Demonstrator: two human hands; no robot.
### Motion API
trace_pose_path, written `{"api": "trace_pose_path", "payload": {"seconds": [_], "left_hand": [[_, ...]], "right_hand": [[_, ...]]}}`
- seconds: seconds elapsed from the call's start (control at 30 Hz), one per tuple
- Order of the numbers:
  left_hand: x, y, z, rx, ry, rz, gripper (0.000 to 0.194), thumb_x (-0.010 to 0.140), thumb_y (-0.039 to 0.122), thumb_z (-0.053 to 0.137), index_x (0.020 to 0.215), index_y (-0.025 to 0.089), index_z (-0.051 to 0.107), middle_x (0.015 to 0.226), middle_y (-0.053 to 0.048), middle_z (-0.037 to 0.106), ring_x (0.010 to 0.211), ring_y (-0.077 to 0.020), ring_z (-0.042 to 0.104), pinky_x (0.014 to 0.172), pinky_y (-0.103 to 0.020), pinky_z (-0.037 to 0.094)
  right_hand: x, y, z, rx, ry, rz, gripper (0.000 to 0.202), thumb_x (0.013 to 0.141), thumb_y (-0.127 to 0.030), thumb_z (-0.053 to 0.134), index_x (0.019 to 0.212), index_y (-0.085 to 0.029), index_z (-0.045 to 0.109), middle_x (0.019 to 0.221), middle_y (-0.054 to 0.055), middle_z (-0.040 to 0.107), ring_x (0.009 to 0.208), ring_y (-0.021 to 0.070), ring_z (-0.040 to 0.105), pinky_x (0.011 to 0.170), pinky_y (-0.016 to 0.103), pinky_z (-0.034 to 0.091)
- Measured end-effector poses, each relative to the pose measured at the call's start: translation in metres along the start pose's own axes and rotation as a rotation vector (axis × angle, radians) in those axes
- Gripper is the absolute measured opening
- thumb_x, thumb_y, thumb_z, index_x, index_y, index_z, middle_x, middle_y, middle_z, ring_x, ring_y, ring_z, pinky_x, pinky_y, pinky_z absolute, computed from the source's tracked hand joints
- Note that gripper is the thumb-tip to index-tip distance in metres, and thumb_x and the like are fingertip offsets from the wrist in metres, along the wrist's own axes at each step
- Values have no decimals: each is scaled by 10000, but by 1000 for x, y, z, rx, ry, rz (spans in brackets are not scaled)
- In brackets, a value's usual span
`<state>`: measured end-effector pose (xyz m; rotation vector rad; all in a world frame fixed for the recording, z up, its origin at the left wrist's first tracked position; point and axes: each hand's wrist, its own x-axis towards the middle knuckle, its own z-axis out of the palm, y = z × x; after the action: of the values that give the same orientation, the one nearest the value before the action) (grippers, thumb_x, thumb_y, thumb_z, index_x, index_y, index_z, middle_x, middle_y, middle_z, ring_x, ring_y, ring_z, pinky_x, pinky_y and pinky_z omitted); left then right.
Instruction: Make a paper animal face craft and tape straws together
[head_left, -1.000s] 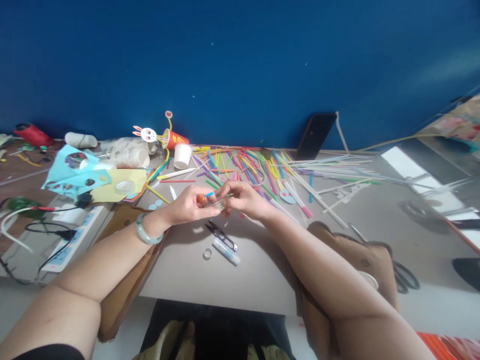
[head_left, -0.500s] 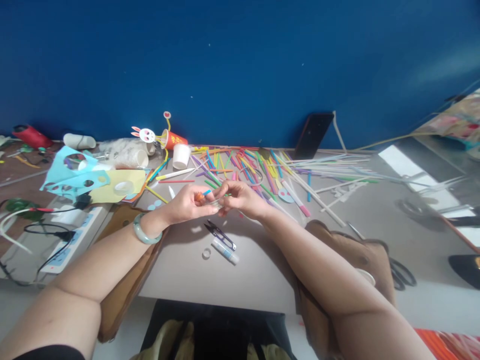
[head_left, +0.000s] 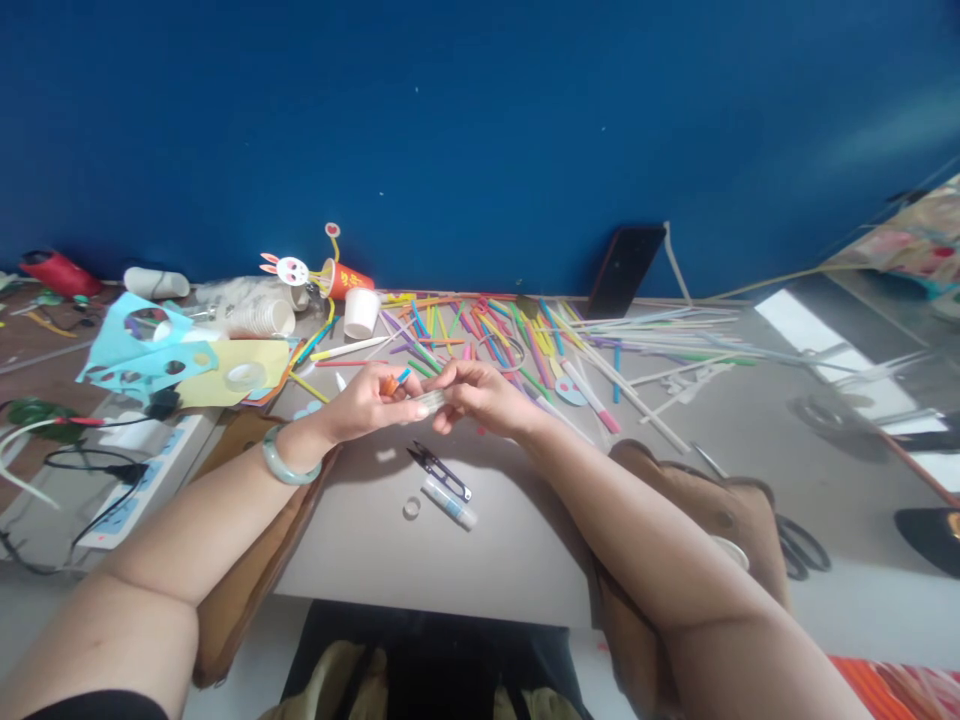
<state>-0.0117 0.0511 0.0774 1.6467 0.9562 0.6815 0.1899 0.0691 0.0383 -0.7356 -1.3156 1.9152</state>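
Over the table, my left hand [head_left: 367, 405] is closed, with a bangle on its wrist. Its thumb pinches one end of a small pale, see-through piece [head_left: 430, 402] whose kind I cannot make out. A small orange piece with a blue tip [head_left: 399, 381] also pokes out of its fingers. My right hand [head_left: 484, 398] meets it, fingertips closed on the other end of the pale piece. Below the hands lie dark thread snips [head_left: 441, 472], a white and blue glue stick [head_left: 450, 503] and a small clear ring [head_left: 412, 508].
Colourful sticks and straws [head_left: 502, 335] spread behind my hands. A white paper cup [head_left: 361, 313] stands near an orange cup [head_left: 349, 280] with a rabbit face. At left are cut blue paper [head_left: 142, 350] and a power strip [head_left: 150, 480]; a phone [head_left: 626, 270] leans on the wall.
The pale piece has turned slightly, showing more of its face between my fingertips. The orange and blue piece has shifted a little to the left with my left hand.
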Motion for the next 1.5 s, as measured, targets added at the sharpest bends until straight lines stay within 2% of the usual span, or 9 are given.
{"api": "trace_pose_path", "payload": {"seconds": [0.13,0.3,0.53,0.73,0.93,1.13,1.3,1.5], "left_hand": [[0,3,-4,-18,13,9,238,706,332,697,674,164,532,532,66,431,487,-59,362,488,-212,276],[1,1,-5,-7,57,-5,238,779,355,627,670,173,519,499,80,356,452,-57,301,467,-231,217],[3,5,-2,13,41,21,212,772,305,622,643,165,528,516,75,359,481,-57,287,499,-236,241],[2,2,-3,23,54,-12,198,760,302,625,647,168,533,494,79,345,470,-60,289,494,-237,241],[5,-5,-4,20,64,9,264,790,344,633,625,169,524,503,72,340,476,-60,276,487,-240,223],[6,-5,-1,40,98,21,439,817,435,666,557,168,432,494,71,306,487,-60,267,494,-249,208],[7,-10,-7,18,39,3,394,823,462,649,607,168,502,513,65,337,487,-66,296,503,-252,220],[5,-13,-14,46,38,-77,246,784,412,651,805,169,623,500,71,383,475,-78,323,482,-238,226]], "right_hand": [[0,0,-1,51,-30,-34,229,738,-261,737,894,-147,613,611,2,706,529,155,700,532,246,585],[-1,-1,-1,131,-65,-86,357,705,-282,824,966,-159,614,710,-9,719,578,141,708,572,251,598],[0,3,-3,57,-48,-92,400,659,-309,872,938,-134,643,710,2,718,593,141,710,586,254,603],[0,4,0,40,10,-117,396,632,-302,885,900,-136,645,741,16,735,605,152,720,582,261,610],[0,5,3,8,52,-143,428,606,-342,895,869,-142,623,692,4,722,593,162,722,570,272,618],[1,7,4,-6,63,-152,436,609,-322,893,897,-134,626,694,7,725,580,157,721,579,265,620],[1,6,3,-7,76,-169,440,608,-337,892,899,-141,625,737,7,730,570,147,711,558,255,609],[3,9,1,-24,91,-180,447,610,-345,890,918,-142,638,699,1,725,554,142,700,549,255,602]]}}
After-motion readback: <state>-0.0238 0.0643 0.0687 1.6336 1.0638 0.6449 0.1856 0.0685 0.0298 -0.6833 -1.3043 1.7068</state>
